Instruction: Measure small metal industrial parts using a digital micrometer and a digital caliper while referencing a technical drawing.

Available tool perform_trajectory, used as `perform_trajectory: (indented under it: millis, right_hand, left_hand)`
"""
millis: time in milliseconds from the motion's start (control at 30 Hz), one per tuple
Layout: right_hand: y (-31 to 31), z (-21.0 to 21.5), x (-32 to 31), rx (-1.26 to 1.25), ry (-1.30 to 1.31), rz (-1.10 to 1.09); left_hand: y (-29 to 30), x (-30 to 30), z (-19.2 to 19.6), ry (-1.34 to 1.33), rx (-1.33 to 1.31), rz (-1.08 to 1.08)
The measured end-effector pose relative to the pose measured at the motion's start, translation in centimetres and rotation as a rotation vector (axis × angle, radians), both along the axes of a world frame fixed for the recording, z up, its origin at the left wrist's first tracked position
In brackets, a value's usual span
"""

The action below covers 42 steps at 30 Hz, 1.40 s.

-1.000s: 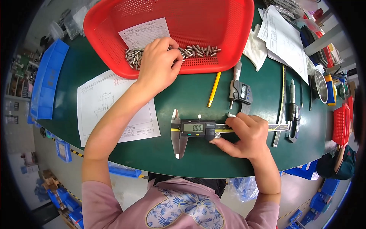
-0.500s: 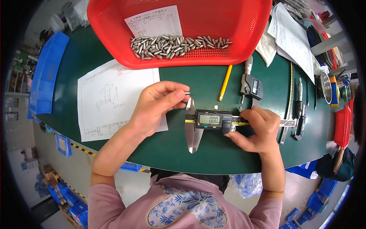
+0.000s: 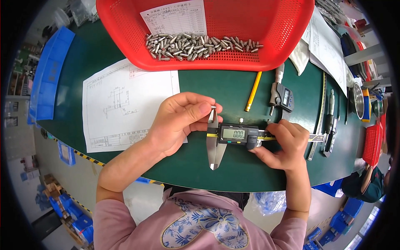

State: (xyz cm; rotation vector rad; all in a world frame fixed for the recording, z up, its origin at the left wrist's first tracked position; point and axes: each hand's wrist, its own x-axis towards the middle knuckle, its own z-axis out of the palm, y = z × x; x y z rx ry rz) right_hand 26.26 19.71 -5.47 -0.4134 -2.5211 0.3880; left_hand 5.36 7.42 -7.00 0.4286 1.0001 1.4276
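My left hand (image 3: 179, 118) pinches a small metal pin (image 3: 213, 108) at its fingertips, right at the upper jaws of a digital caliper (image 3: 233, 135). My right hand (image 3: 283, 146) grips the caliper's sliding body and beam, thumb under the display. The caliper lies across a dark green table (image 3: 208, 166), jaws pointing toward me. Behind it a red plastic basket (image 3: 287, 50) holds a row of several more metal pins (image 3: 196, 43) and a paper form (image 3: 175, 18).
A drawing sheet (image 3: 121, 104) lies left of my hands. A yellow pencil (image 3: 253, 91), a digital micrometer (image 3: 281, 96), a steel ruler (image 3: 321, 112) and other gauges lie to the right. Blue bins (image 3: 50, 75) stand at far left. Papers (image 3: 329, 41) lie at back right.
My left hand came back from the red basket with a pin and brought it to the caliper's jaws. My right hand stayed on the caliper.
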Motion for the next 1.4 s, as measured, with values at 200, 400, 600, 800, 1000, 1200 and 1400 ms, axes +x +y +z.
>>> perform_trajectory:
  millis: [200, 400, 600, 800, 1000, 1200, 1400]
  right_hand:
    - [0.0, -0.1, 0.1, -0.005, -0.005, 0.004]
    - [-0.3, 0.4, 0.2, -0.019, -0.051, 0.027]
    - [-0.4, 0.4, 0.3, -0.022, -0.069, 0.022]
    - [-0.4, 0.2, 0.2, 0.001, -0.044, 0.009]
    - [-0.2, 0.3, 0.2, 0.038, -0.059, -0.032]
    - [-0.4, 0.0, 0.3, 0.032, -0.037, -0.032]
    - [-0.3, 0.1, 0.5, 0.026, -0.035, -0.042]
  left_hand:
    - [0.0, -0.1, 0.0, -0.076, 0.008, 0.005]
    - [-0.1, -0.1, -0.1, -0.023, 0.014, -0.005]
    - [-0.2, -0.1, 0.0, -0.02, 0.027, -0.002]
    - [-0.2, -0.1, 0.2, -0.014, 0.031, 0.011]
    - [2.2, -1.4, 0.7, 0.637, 0.112, 0.135]
    - [7.8, -5.6, 0.1, 1.882, 0.325, 0.359]
    - [8.9, -5.0, -0.4, 2.025, 0.389, 0.233]
